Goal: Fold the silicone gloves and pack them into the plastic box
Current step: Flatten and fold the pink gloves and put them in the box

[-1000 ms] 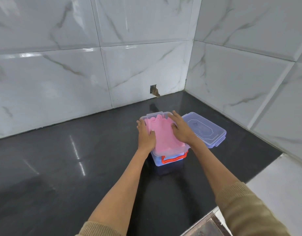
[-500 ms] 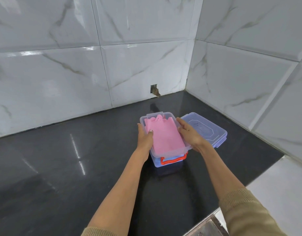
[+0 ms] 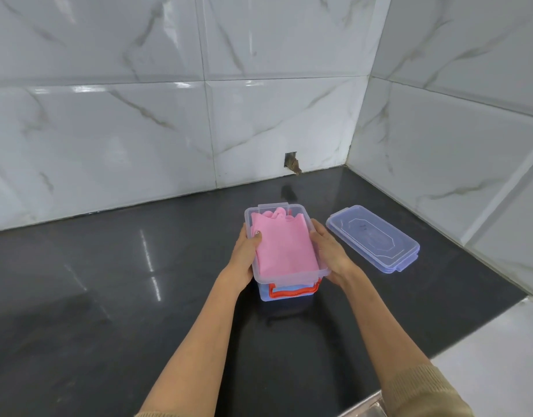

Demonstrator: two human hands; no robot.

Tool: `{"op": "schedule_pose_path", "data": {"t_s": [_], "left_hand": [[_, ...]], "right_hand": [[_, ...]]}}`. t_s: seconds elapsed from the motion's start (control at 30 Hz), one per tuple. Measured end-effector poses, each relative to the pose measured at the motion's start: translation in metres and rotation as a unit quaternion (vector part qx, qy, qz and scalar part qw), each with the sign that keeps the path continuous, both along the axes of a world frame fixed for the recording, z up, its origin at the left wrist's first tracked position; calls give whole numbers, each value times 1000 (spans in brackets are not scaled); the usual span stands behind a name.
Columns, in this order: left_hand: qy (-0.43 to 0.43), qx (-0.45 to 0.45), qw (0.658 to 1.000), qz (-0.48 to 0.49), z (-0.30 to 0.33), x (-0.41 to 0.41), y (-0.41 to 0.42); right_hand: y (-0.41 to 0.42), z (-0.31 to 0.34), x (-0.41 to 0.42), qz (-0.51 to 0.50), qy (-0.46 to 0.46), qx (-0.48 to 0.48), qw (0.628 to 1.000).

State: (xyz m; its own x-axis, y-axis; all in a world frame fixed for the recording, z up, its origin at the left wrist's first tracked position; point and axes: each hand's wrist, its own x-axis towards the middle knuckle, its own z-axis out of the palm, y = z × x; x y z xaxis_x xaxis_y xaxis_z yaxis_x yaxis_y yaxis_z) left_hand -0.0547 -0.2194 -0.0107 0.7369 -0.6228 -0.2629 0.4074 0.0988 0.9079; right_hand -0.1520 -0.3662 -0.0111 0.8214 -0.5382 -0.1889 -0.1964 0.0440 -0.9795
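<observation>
A clear plastic box (image 3: 292,277) with a red handle (image 3: 292,293) on its near face stands in the middle of the black counter. Folded pink silicone gloves (image 3: 281,245) lie inside it, their finger ends bunched at the far end. My left hand (image 3: 245,255) grips the box's left wall, with the thumb over the rim and touching the gloves. Along the right wall lies my right hand (image 3: 330,251), holding the box from outside. The box's clear lid (image 3: 372,237) rests flat on the counter just to the right.
The black counter (image 3: 109,296) runs into a corner of white marble-tiled walls (image 3: 439,145). A small hole in the back wall (image 3: 291,160) sits behind the box. A white ledge (image 3: 499,356) and a metal edge (image 3: 367,407) lie at the near right.
Both hands slid off the top of the gloves to the sides of the box. The gloves now lie lower and flatter inside it.
</observation>
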Motion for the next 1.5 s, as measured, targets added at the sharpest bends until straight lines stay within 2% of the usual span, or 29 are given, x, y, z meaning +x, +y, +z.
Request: {"op": "schedule_pose_path", "data": {"t_s": [0.3,0.73,1.27,1.5], "left_hand": [[-3,-6,998,56,-1,26,100],[0,20,991,136,-3,17,238],[-3,25,988,154,-1,-4,262],[24,9,988,155,2,-3,262]], "right_hand": [[86,-4,46,84,-22,38,995],[207,-11,64,198,-33,14,980],[233,-8,48,202,-33,17,979],[232,-1,49,195,-25,12,980]]}}
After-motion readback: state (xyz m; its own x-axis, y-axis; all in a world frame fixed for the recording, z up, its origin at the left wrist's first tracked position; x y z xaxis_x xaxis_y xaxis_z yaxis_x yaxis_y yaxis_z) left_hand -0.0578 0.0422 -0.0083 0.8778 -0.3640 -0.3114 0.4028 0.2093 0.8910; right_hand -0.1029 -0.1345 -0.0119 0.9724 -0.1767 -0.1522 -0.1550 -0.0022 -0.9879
